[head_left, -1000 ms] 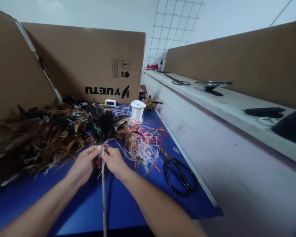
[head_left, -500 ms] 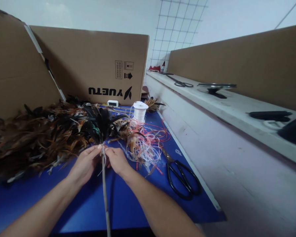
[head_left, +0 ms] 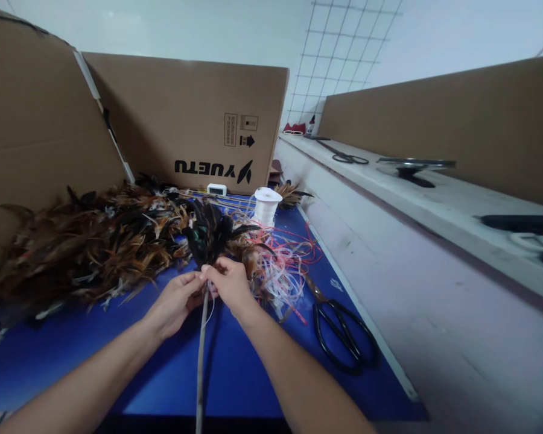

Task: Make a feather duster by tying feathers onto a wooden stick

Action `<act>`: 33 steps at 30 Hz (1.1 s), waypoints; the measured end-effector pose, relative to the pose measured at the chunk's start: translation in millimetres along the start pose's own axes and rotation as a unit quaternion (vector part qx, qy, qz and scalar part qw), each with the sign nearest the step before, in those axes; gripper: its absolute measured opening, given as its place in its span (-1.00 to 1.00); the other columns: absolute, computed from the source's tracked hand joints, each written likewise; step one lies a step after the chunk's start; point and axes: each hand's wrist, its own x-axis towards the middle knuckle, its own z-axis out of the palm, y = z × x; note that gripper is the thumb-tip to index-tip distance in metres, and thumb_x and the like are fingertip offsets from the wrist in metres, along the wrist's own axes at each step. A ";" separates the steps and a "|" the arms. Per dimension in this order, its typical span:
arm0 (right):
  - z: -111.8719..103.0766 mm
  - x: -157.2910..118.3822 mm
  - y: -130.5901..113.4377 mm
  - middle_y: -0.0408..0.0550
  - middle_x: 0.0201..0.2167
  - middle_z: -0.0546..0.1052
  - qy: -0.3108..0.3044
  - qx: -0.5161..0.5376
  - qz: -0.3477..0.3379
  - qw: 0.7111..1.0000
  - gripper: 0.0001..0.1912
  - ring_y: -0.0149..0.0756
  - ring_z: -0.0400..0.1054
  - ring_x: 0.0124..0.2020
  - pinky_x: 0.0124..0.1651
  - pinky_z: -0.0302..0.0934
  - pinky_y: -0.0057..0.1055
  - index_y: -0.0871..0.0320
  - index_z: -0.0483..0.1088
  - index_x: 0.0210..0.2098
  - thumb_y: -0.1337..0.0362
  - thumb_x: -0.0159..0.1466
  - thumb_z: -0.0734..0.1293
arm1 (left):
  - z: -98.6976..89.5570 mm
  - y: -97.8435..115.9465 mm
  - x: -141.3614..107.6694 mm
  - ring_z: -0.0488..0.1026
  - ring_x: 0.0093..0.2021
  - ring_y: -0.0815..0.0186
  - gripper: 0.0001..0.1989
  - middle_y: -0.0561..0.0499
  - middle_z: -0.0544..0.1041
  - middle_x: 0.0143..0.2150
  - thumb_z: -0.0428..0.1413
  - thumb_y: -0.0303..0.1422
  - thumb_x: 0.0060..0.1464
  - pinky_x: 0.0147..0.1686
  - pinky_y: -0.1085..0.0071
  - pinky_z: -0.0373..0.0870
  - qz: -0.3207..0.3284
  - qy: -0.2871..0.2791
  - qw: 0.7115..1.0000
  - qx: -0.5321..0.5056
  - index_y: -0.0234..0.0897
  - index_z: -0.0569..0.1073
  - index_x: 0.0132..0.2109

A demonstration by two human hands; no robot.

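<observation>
A thin stick (head_left: pixel 201 361) runs up from the bottom edge to a fan of dark feathers (head_left: pixel 208 232) at its top. My left hand (head_left: pixel 176 298) pinches the joint between stick and feathers from the left. From the right, my right hand (head_left: pixel 230 286) closes on the same joint, its fingertips touching those of the left. A thin pale strip (head_left: pixel 212 307) loops down beside the stick from under the fingers. The exact grip on the strip is hidden.
Brown feathers (head_left: pixel 95 247) heap at the left. A white spool (head_left: pixel 266 207), tangled pink and white strips (head_left: pixel 280 271) and black-handled scissors (head_left: pixel 344 331) lie on the blue table (head_left: pixel 248 386). Cardboard (head_left: pixel 185 120) stands behind; a ledge (head_left: pixel 366 169) runs along the right.
The view has shifted, so the scene sits further right. My right fingers have moved up over the joint beside the left fingertips. The feather fan looks fuller and more upright.
</observation>
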 end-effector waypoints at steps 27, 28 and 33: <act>-9.7 7.0 -11.3 -0.22 -0.66 0.36 -0.015 0.082 0.022 0.996 -0.76 -0.49 0.14 -0.67 -0.58 0.04 -0.50 0.18 0.30 -0.57 0.16 0.03 0.37 | 5.1 5.0 -6.6 0.38 -0.45 0.42 -0.59 0.02 0.49 -0.42 0.26 -0.40 -0.10 -0.44 0.53 0.32 0.086 0.019 0.994 0.060 -0.29 0.37 -0.06; -9.9 7.1 -11.4 -0.20 -0.66 0.37 -0.017 0.081 0.034 0.996 -0.76 -0.50 0.14 -0.68 -0.59 0.04 -0.50 0.18 0.30 -0.58 0.16 0.02 0.37 | 5.5 5.7 -6.5 0.36 -0.48 0.44 -0.61 0.02 0.48 -0.42 0.26 -0.40 -0.10 -0.46 0.54 0.30 0.084 0.017 0.995 0.060 -0.32 0.39 -0.07; -11.0 8.5 -7.3 -0.22 -0.67 0.34 -0.040 0.056 0.043 0.997 -0.73 -0.54 0.09 -0.68 -0.61 -0.02 -0.54 0.19 0.26 -0.62 0.16 0.03 0.37 | 7.1 9.6 -6.5 0.30 -0.51 0.46 -0.73 -0.01 0.47 -0.43 0.23 -0.44 -0.09 -0.50 0.55 0.25 0.074 0.012 0.996 0.045 -0.39 0.47 -0.17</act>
